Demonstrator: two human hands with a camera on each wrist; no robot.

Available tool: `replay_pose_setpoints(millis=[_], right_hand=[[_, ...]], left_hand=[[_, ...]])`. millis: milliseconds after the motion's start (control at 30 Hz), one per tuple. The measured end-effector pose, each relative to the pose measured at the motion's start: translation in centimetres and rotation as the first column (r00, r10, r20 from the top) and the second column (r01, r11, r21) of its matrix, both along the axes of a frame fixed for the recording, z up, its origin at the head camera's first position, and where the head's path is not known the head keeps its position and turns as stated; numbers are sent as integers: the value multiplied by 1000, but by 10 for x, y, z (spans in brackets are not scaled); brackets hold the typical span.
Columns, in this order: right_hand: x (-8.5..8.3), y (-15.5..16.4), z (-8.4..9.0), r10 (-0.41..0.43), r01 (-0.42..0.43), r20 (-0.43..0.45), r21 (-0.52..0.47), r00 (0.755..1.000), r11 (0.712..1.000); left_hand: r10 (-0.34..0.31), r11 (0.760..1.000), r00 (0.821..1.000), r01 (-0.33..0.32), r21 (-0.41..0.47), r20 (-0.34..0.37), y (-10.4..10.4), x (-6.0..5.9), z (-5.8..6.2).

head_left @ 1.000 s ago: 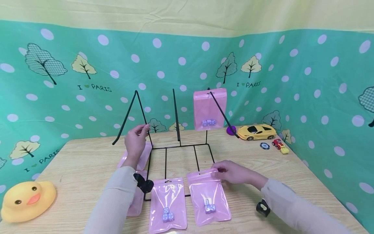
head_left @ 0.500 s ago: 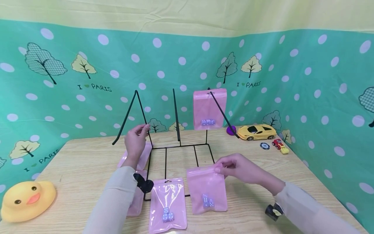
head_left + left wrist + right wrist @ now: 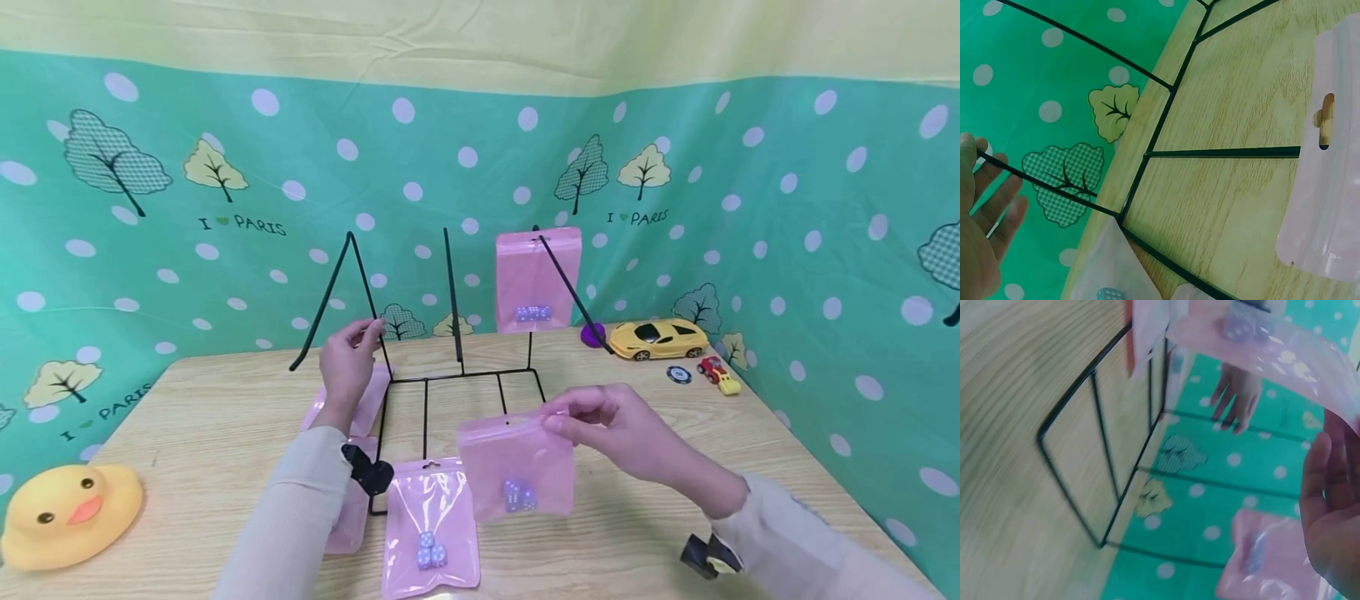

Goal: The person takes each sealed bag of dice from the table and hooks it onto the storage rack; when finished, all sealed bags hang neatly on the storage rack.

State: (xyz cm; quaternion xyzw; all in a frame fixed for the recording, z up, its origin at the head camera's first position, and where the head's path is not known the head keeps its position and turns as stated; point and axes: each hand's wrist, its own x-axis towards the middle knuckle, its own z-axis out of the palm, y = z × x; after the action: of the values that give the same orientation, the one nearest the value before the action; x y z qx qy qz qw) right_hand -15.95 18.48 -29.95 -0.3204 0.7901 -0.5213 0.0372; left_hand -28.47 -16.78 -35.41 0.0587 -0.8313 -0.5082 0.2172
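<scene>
The black wire display rack (image 3: 457,367) stands mid-table on the light wooden table (image 3: 202,417). A pink plastic pouch of dice (image 3: 537,279) hangs on its right peg. Left of the rack lies the yellow rubber duck (image 3: 67,512); right of it, behind, the yellow toy car (image 3: 658,337). Before the rack lies another pink zip pouch (image 3: 431,525).

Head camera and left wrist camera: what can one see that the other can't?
Only the head view shows the duck, the yellow car, the bag hanging on the rack, and the right hand pinching a pink bag with dice above the table. Only the left wrist view shows, close up, the hang slot in a bag lying flat. Both show the black wire rack, the left hand on one of its rods, the wooden table and the dotted green backdrop.
</scene>
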Motion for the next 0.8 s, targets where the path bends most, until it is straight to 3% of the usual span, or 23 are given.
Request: replay_pose_setpoints(millis=[200, 433, 800], right_hand=[[11, -19, 9, -16, 9, -54, -118, 998, 993], [19, -41, 21, -31, -5, -132, -264, 991, 965], [16, -64, 33, -147, 88, -151, -343, 977, 935]], left_hand=[[-42, 999, 999, 42, 27, 26, -2, 0, 2], [-52, 999, 998, 52, 14, 44, -5, 0, 2], [-73, 997, 996, 71, 45, 58, -6, -1, 4]])
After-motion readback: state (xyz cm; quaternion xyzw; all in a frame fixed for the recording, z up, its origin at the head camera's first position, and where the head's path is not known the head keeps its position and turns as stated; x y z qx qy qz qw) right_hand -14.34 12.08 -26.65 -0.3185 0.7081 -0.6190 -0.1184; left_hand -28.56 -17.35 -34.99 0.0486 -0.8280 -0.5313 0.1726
